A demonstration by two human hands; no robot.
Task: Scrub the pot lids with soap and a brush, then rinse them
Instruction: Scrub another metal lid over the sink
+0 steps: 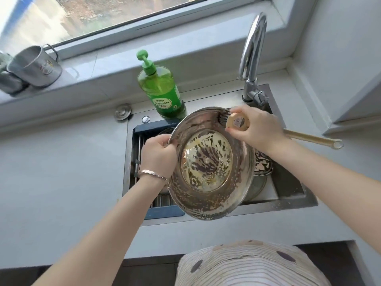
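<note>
Head view: left hand (158, 153) gripping soapy lid (206, 162) by its rim, right hand (257, 129) gripping brush (237, 121), handle pointing right.

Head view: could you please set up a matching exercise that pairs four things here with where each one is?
Things
1. round steel pot lid with glass centre
2. wooden long-handled brush
3. green plastic soap pump bottle
4. grey metal mug

Places
A. on the windowsill
B. rim gripped by the left hand
C. standing behind the sink
D. held in the right hand, bristles on the lid

Pairs: 1-B, 2-D, 3-C, 4-A
</note>
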